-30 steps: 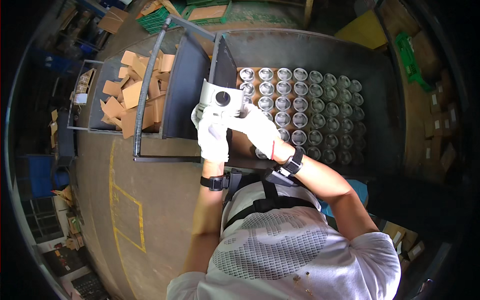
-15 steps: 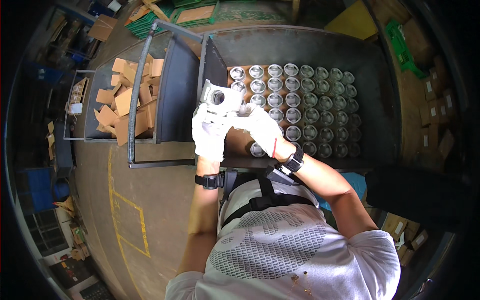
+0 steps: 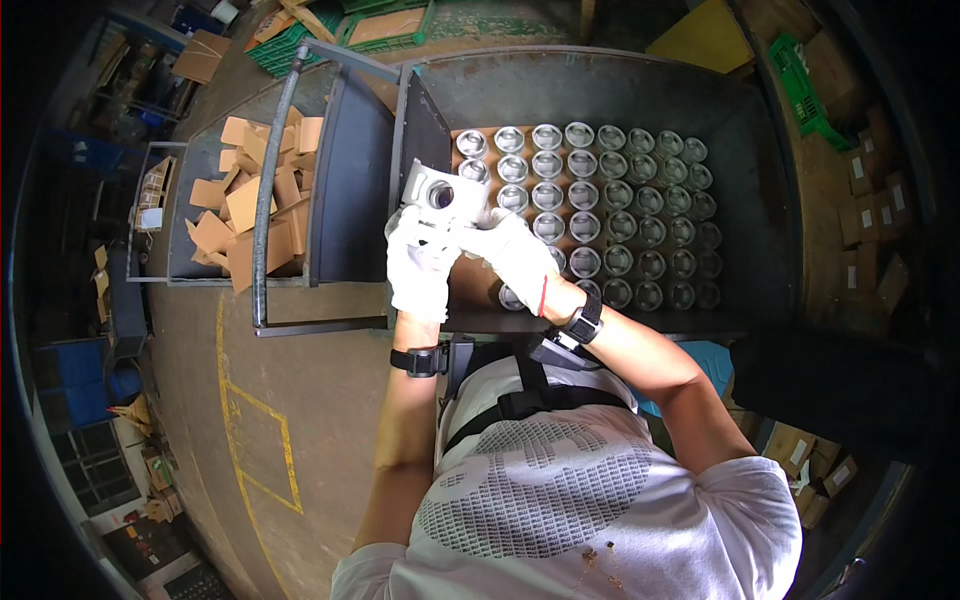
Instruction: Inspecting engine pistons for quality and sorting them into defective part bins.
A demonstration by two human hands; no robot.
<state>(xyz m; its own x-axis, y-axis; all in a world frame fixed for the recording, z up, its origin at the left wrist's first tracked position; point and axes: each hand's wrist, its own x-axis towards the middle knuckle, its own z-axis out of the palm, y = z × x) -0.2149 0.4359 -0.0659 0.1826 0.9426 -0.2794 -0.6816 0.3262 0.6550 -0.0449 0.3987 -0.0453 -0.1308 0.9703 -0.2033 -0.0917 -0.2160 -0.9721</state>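
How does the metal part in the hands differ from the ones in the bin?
Pose: the held part turns its side, with a round hole, to the camera; the bin parts show round ends upward.
Place: the held part is between left hand and right hand; the bin parts stand in rows.
Shared: both look like silvery metal.

Yellow lines (image 3: 290,452) mark the dull brown floor (image 3: 345,400).
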